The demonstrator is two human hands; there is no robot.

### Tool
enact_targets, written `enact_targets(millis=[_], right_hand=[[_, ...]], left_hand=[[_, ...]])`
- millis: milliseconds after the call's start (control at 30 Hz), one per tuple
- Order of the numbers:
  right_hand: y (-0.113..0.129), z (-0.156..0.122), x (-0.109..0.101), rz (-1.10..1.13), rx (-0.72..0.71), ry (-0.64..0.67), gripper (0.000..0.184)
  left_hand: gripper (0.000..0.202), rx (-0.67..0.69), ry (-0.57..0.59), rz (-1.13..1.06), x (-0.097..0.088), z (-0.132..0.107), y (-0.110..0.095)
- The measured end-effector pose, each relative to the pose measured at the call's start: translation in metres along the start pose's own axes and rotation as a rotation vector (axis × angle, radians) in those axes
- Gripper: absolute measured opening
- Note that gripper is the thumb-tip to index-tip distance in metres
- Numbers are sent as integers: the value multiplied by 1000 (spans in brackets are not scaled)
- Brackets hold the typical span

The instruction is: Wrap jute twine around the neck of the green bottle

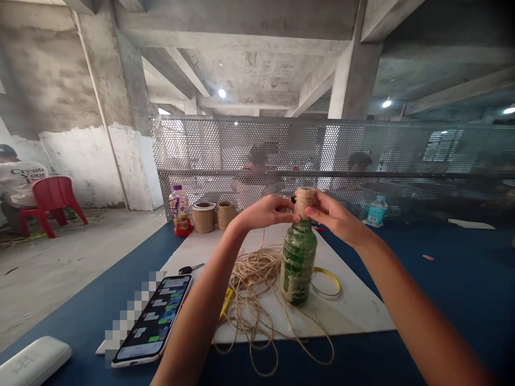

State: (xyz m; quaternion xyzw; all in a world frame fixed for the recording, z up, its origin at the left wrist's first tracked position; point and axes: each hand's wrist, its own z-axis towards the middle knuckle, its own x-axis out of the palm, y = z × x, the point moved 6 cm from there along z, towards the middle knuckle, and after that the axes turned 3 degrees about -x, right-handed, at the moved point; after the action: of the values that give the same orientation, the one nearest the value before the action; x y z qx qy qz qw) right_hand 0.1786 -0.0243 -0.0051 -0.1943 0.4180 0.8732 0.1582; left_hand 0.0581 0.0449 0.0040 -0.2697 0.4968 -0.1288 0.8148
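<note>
A green glass bottle (298,262) stands upright on a white board (354,311). Twine (304,201) is wound in close turns round its neck, and a clear, wrinkled film seems to cover its body. From the right, my right hand (328,213) grips the wrapped neck between thumb and fingers. At the neck's left side, my left hand (271,210) is closed, its fingertips pinched at the lower edge of the winding, apparently on the twine. Loose twine (257,271) lies tangled beside the bottle, with loops over the board's front edge.
A roll of yellow tape (339,284) lies right of the bottle. Twine spools (204,219) and a drink bottle (179,212) stand behind. At left are a phone (155,316), a key (189,269) and a white case (38,362). A perforated metal screen (209,155) borders the blue table.
</note>
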Motion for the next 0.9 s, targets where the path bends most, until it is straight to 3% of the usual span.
enact_targets(millis=[100, 233, 567, 900], right_hand=[[2, -2, 0, -48, 34, 22, 50], [5, -2, -6, -315, 77, -107, 54], [4, -1, 3, 70, 21, -3, 40], [-2, -1, -3, -168, 44, -22, 53]], left_hand=[[31, -5, 12, 10, 1, 0, 0], [29, -14, -11, 52, -1, -1, -3], [33, 1, -11, 72, -2, -2, -3], [35, 57, 43, 12, -1, -3, -3]])
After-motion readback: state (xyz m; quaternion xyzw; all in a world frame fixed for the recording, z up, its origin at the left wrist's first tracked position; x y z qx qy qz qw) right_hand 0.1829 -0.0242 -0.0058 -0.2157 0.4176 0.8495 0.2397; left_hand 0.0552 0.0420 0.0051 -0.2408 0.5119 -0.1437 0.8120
